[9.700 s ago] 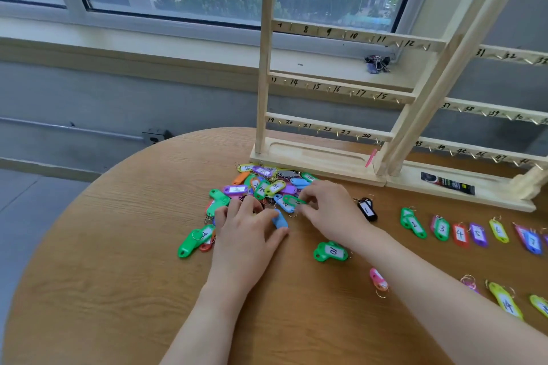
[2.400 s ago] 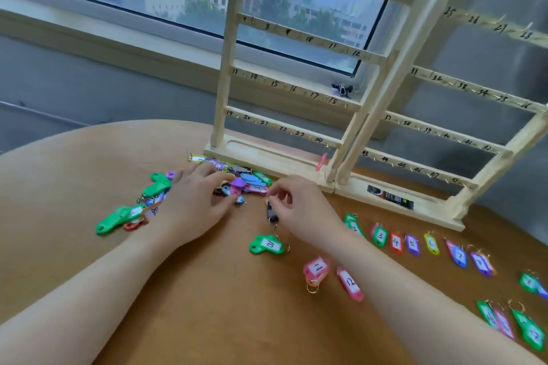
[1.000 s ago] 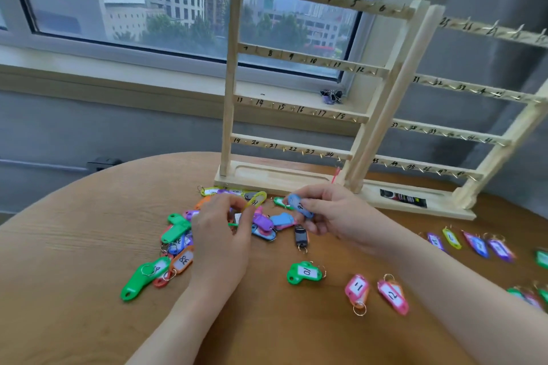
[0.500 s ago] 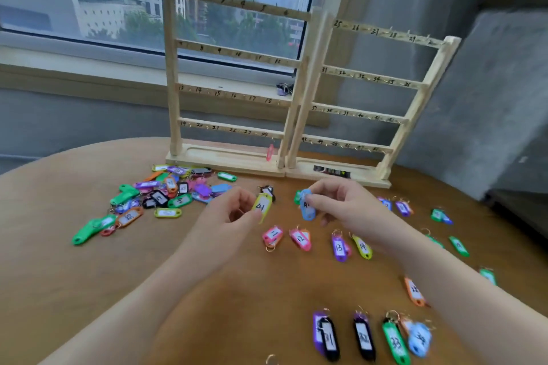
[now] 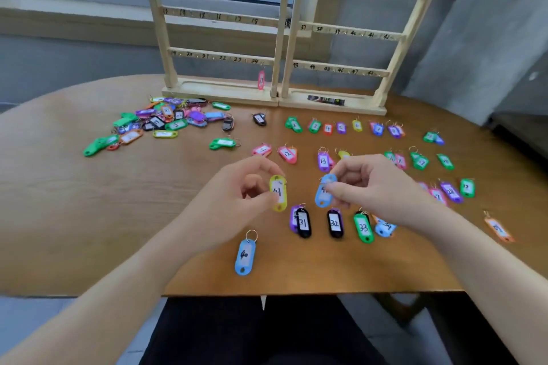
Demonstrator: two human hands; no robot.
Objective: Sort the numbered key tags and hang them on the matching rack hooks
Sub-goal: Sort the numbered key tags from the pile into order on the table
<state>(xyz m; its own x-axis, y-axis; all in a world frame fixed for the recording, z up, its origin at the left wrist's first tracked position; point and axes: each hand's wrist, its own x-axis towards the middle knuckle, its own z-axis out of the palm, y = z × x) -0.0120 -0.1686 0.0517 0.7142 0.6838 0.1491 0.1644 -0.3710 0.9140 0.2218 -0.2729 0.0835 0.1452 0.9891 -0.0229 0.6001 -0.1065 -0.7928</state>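
Key tags (image 5: 245, 257) showing glossy coloured plastic, paper labels, metal rings; rack (image 5: 221, 89) pale unfinished wood; desk (image 5: 89, 201) displaying matt wood grain.

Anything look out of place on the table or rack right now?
One pink tag already hangs on the rack, near hook 24, while the other hooks in view are bare. An unsorted heap remains at the left.

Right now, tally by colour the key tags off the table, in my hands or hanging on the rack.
Yellow: 1, yellow tag in the left hand.
Blue: 1, blue tag in the right hand.
Pink: 1, pink tag hanging on the rack.
Total: 3.
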